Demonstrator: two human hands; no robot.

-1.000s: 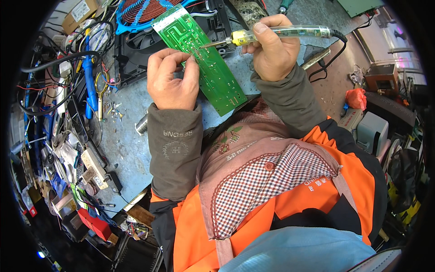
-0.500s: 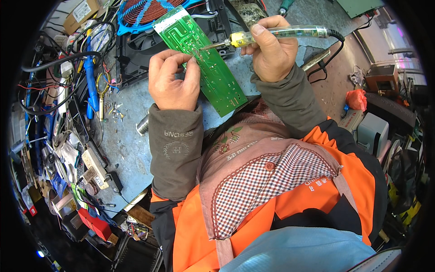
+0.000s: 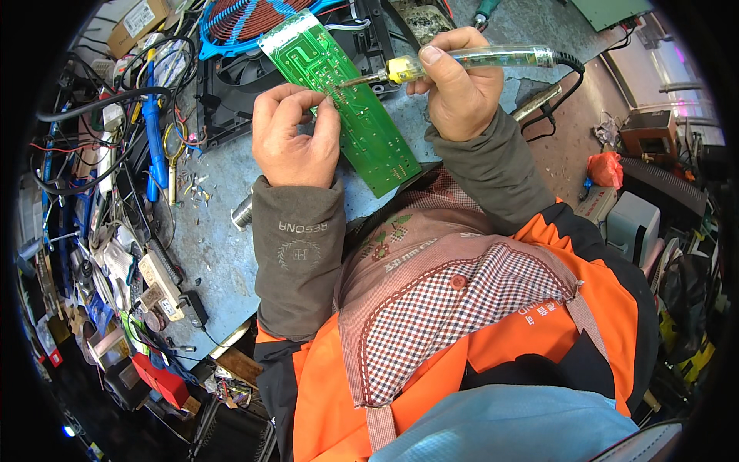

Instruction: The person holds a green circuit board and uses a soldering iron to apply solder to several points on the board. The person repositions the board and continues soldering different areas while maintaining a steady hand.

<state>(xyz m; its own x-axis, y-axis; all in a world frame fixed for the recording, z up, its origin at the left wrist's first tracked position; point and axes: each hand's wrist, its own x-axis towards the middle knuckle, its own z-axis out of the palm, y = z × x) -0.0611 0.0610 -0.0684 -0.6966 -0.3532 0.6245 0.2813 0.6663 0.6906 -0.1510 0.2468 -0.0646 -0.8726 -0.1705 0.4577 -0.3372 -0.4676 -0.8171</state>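
Observation:
A long green circuit board point(image 3: 369, 146) lies slanted in front of me, its far end over a black fan frame. My right hand point(image 3: 462, 88) grips a soldering iron point(image 3: 493, 57) with a clear handle and yellow collar. The iron's metal tip points left and meets the board's soldered side near the middle. Over the board's left part, close to that tip, my left hand point(image 3: 296, 138) is closed in a pinch of thumb and forefinger. What lies between those fingertips is too small to tell. The board's underside is hidden.
Behind the board is a fan frame point(image 3: 219, 100) with a blue-rimmed coil point(image 3: 250, 27). Cables, a blue tool point(image 3: 153, 138) and a power strip point(image 3: 160, 286) crowd the bench's left. A metal cylinder point(image 3: 242, 213) stands by my left sleeve. The iron's black cord point(image 3: 573, 81) hangs at the right.
My right hand and the soldering iron have shifted slightly left. My left hand and the circuit board have hardly moved.

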